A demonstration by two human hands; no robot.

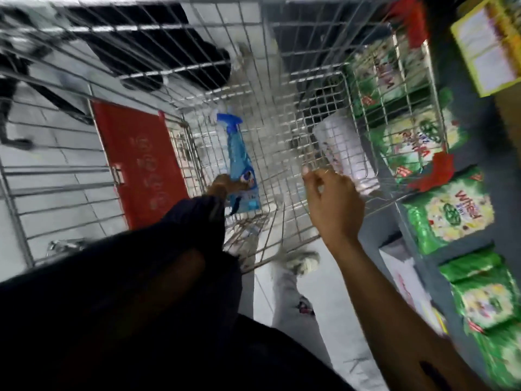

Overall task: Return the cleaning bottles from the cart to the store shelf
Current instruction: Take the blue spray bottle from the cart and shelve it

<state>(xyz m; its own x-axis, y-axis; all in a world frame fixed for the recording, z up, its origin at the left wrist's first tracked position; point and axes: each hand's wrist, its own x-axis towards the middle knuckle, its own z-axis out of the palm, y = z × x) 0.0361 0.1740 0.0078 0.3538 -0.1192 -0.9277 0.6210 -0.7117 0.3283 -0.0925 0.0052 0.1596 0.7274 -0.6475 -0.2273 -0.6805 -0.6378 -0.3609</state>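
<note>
A blue spray bottle (239,156) with a blue trigger head lies in the bottom of the wire cart (197,69). My left hand (225,186), in a dark sleeve, reaches down into the cart and is closed around the bottle's lower part. A white bottle (345,148) lies against the cart's right side. My right hand (332,204) is inside the cart just left of the white bottle, fingers curled toward it; whether it touches the bottle is blurred.
Green detergent packs (448,218) fill the store shelf (394,230) on the right, close to the cart. A red flap (141,162) sits at the cart's left. A yellow box (487,43) is at upper right. White tiled floor lies below.
</note>
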